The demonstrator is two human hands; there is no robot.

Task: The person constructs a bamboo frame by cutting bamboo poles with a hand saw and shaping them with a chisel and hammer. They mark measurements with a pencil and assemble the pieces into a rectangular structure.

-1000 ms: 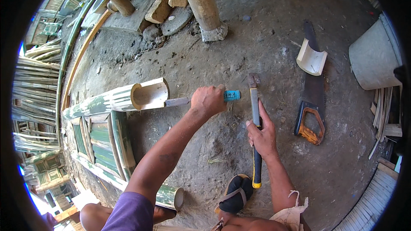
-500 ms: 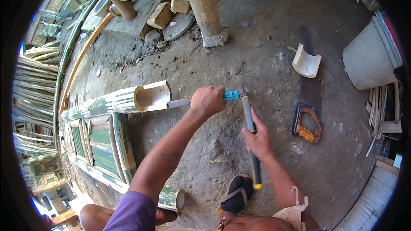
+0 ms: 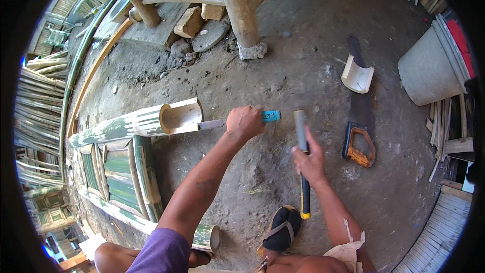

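In the foreground, hands (image 3: 245, 123) number two; blue-handled chisel (image 3: 271, 116), hammer (image 3: 301, 127), handsaw (image 3: 361, 110), green-and-white bamboo frame (image 3: 118, 122) and curved bamboo offcut (image 3: 357, 76), one each; beyond, tan blocks (image 3: 188, 22) number two.

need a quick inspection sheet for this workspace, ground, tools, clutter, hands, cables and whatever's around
Surface: rough, earthen-looking ground.
Job's things: blue-handled chisel, blade tip at the cut-open end of a bamboo pole; hammer apart from the chisel, head blurred.
Clutter: handsaw on the ground, cut bamboo piece across its blade.
Hands: left hand, fingers around the chisel; right hand holds the hammer.
Cables: nothing seen.
Surroundings: grey bucket, wooden post.
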